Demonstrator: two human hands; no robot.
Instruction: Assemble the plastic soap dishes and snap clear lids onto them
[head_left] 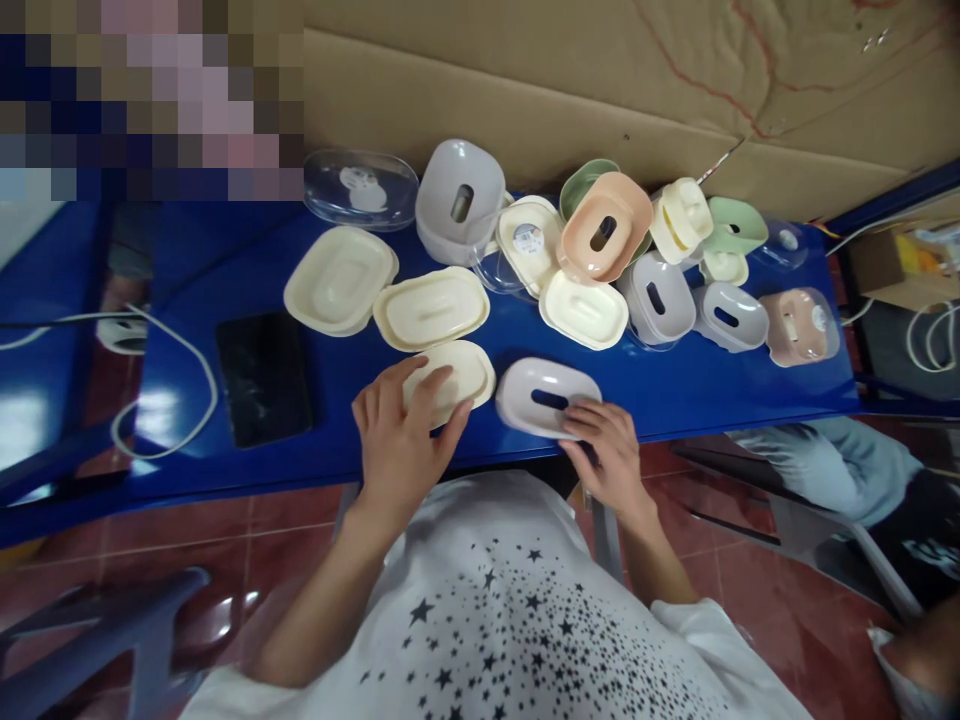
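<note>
My left hand (405, 425) grips a cream oval plastic lid (469, 378) near the table's front edge, its index finger on top and its thumb along the near rim. To its right, a pale grey oval plastic lid with a dark slot (551, 378) lies a little apart from the cream one. My right hand (607, 445) is closed on that grey lid's right end, fingers on top and thumb at the near edge. Just behind the cream lid is another cream oval piece (431, 310), and a deeper cream tray (337, 280) sits behind it at the left.
The blue table (420, 455) also bears grey boxes (459, 200), a peach slotted piece (604, 235), a green one (735, 225), a clear cover (360, 190) and a dark tablet-like slab (262, 380). A white cable (202, 375) loops at left. Another person's leg (832, 465) is at right.
</note>
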